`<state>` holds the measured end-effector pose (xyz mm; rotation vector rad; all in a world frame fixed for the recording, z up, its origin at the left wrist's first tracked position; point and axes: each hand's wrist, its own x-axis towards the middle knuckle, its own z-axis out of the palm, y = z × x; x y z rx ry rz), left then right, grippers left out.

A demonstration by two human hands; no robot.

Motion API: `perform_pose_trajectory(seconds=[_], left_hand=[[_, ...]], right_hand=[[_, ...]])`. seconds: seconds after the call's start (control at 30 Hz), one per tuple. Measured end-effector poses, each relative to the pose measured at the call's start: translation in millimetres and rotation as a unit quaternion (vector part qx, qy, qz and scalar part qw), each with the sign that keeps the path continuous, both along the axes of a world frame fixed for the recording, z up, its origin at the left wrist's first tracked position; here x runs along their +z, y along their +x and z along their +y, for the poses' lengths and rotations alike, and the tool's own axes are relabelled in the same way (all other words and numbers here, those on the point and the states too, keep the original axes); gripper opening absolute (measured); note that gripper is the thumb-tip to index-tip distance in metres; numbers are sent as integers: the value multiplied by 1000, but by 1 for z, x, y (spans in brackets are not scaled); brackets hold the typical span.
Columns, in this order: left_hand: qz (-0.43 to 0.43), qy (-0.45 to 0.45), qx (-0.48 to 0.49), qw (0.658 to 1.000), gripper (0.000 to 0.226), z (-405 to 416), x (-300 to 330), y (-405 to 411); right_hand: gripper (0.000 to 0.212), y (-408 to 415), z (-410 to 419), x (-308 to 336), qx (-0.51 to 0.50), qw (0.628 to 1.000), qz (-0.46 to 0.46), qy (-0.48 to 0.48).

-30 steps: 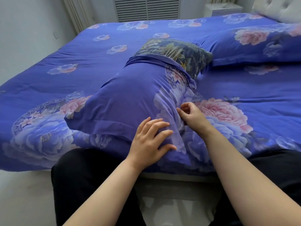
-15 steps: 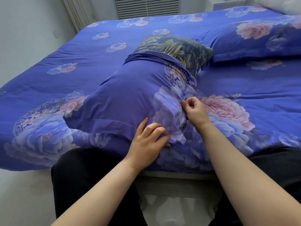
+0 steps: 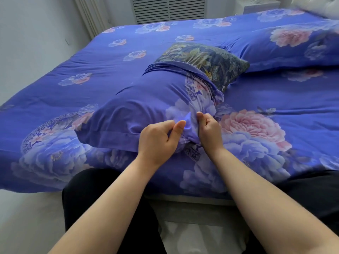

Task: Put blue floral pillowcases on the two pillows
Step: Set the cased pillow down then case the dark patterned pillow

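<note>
A pillow with a dark leafy cover [image 3: 205, 59] lies on the bed, its near part inside a blue floral pillowcase [image 3: 146, 105]; the far end sticks out of the case's opening. My left hand [image 3: 159, 138] pinches a fold of the pillowcase at its near right corner. Right beside it, my right hand [image 3: 209, 131] grips the same bunched fabric, thumb up. A second pillow in a blue floral case [image 3: 291, 43] lies at the back right.
The bed carries a blue floral duvet [image 3: 91, 70] that reaches its near edge. A white wall stands to the left, a louvred panel [image 3: 168, 8] behind the bed, a white nightstand [image 3: 256, 4] and a tufted headboard at the far right. My dark-trousered legs [image 3: 102, 198] press the bed's front.
My left hand went from resting flat on the pillowcase to pinching its fabric. Both hands have come together at the near right corner, bunching the cloth between them.
</note>
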<state>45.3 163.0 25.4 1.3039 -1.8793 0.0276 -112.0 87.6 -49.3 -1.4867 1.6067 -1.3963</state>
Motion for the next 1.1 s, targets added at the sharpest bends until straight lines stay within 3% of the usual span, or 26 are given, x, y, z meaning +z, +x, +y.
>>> perform_pose_trajectory(seconds=[0.2, 0.37, 0.53, 0.6, 0.7, 0.8, 0.9, 0.97, 1.1], left_hand=[[31, 43, -35, 998, 52, 2, -8, 3], [-9, 29, -48, 998, 59, 7, -18, 21], [0, 54, -28, 998, 80, 7, -32, 38], [-28, 60, -26, 997, 87, 7, -35, 50], [-93, 10, -50, 994, 74, 13, -37, 64], [-186, -10, -37, 982, 62, 12, -47, 71], [-265, 13, 38, 963, 55, -3, -57, 74], [-287, 20, 92, 953, 48, -19, -55, 80], [-292, 12, 155, 944, 37, -58, -31, 115]], right_hand=[[38, -8, -25, 27, -14, 991, 129, -37], [31, -34, -44, 30, -31, 999, 34, 9], [49, -39, -79, 39, 26, 996, -44, 72], [50, -35, -90, 42, 38, 994, 20, 99], [47, -29, -92, 52, 49, 981, 148, 113], [50, -32, -81, 57, 36, 977, 210, 34], [47, -35, -55, 75, 22, 991, 95, -93], [45, -35, -32, 91, -2, 987, 68, -148], [46, -27, 15, 92, -92, 959, 105, -248]])
